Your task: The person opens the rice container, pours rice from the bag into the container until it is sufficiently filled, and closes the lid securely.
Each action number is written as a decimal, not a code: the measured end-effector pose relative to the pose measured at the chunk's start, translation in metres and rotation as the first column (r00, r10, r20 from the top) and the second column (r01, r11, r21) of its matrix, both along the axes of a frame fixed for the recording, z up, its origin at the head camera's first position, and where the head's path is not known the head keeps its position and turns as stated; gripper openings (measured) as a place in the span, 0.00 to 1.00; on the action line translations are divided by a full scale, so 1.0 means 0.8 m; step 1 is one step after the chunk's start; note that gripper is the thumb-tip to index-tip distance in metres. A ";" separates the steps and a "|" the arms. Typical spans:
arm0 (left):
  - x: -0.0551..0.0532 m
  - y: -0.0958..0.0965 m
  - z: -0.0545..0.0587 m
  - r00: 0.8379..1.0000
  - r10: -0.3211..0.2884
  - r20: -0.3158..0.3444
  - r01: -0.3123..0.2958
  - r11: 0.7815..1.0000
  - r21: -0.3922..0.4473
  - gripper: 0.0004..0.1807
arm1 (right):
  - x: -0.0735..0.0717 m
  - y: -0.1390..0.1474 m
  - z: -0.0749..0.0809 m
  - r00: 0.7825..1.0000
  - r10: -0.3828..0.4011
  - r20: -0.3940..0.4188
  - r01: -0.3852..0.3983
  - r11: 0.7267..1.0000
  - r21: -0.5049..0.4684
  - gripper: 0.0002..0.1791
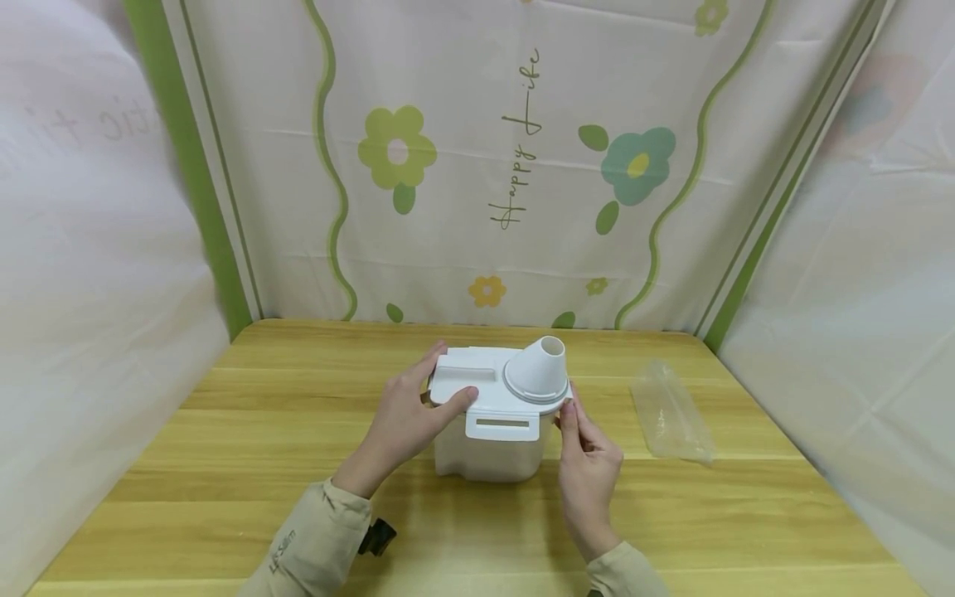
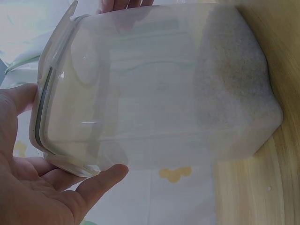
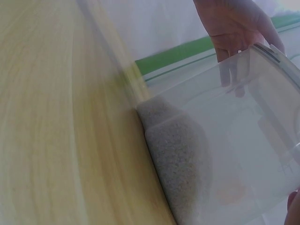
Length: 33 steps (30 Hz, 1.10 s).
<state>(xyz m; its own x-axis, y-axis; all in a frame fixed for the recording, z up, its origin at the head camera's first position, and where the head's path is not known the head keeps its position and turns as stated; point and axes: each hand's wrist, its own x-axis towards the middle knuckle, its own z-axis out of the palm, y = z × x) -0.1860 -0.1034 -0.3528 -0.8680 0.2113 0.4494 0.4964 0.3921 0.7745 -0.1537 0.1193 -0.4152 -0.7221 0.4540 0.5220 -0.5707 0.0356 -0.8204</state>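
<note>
A translucent plastic storage container [image 1: 488, 460] stands upright on the table under a white lid [image 1: 461, 396]. Its lid carries a cone-shaped spout [image 1: 539, 373] at the right and a slotted latch flap [image 1: 503, 427] hanging at the front. Pale grains like rice [image 3: 176, 154] fill the bottom part. My left hand [image 1: 406, 414] grips the lid's left end, thumb on top, with fingers around the side flap [image 2: 70, 165] in the left wrist view. At the right edge below the spout, my right hand [image 1: 591, 481] pinches the lid's rim; its fingertips are partly hidden.
A clear, crumpled plastic bag [image 1: 671, 414] lies on the wooden table [image 1: 261, 439] right of the container. Printed cloth curtains [image 1: 462, 166] enclose the table at the back and both sides. A dark strap piece [image 1: 377, 537] sticks out by the left sleeve.
</note>
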 end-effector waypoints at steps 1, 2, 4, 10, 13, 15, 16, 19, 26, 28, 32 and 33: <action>0.000 0.000 0.000 1.000 0.002 0.000 -0.002 1.000 -0.002 0.44 | 0.000 0.000 0.000 1.000 -0.002 0.002 0.002 1.000 0.001 0.15; 0.000 0.000 0.000 1.000 0.003 0.001 -0.003 1.000 -0.003 0.44 | 0.001 0.000 0.000 1.000 -0.006 0.006 0.006 1.000 0.005 0.15; 0.001 0.000 0.000 1.000 -0.003 0.008 0.003 1.000 0.002 0.44 | 0.001 0.000 0.000 1.000 -0.005 0.010 0.005 1.000 0.005 0.15; 0.001 0.000 0.001 1.000 -0.014 0.018 0.013 1.000 0.015 0.44 | 0.001 0.000 0.001 1.000 -0.004 0.011 0.004 1.000 0.010 0.15; 0.001 0.000 0.001 1.000 -0.014 0.017 0.014 1.000 0.015 0.44 | 0.001 0.000 0.002 1.000 -0.005 0.011 0.005 1.000 0.011 0.15; 0.001 0.000 0.002 1.000 -0.016 0.019 0.016 1.000 0.018 0.44 | 0.001 -0.001 0.002 1.000 -0.007 0.014 0.007 1.000 0.010 0.15; 0.001 0.000 0.002 1.000 -0.017 0.020 0.017 1.000 0.018 0.44 | 0.001 -0.001 0.002 1.000 -0.007 0.017 0.007 1.000 0.009 0.15; 0.000 0.000 0.001 1.000 -0.012 0.016 0.012 1.000 0.012 0.44 | 0.002 -0.001 0.002 1.000 -0.007 0.024 0.007 1.000 0.006 0.15; 0.000 0.000 0.001 1.000 -0.007 0.004 0.007 1.000 -0.001 0.44 | 0.002 -0.001 0.001 1.000 -0.003 0.012 0.003 1.000 0.003 0.15; 0.000 0.000 0.001 1.000 -0.006 0.000 0.006 1.000 -0.007 0.44 | 0.001 -0.001 0.001 1.000 -0.001 0.002 0.001 1.000 0.006 0.15; 0.001 0.000 0.001 1.000 -0.005 -0.003 0.005 1.000 -0.017 0.44 | 0.001 -0.001 0.001 1.000 0.004 -0.008 -0.004 1.000 0.007 0.15; 0.001 0.000 0.001 1.000 -0.006 -0.002 0.006 1.000 -0.014 0.44 | 0.001 -0.001 0.000 1.000 0.004 -0.008 -0.004 1.000 0.005 0.15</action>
<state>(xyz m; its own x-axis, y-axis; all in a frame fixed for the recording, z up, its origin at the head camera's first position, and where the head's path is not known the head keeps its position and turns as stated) -0.1851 -0.1035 -0.3517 -0.8659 0.2231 0.4478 0.5002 0.3997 0.7681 -0.1527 0.1187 -0.4148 -0.7196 0.4483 0.5302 -0.5776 0.0373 -0.8155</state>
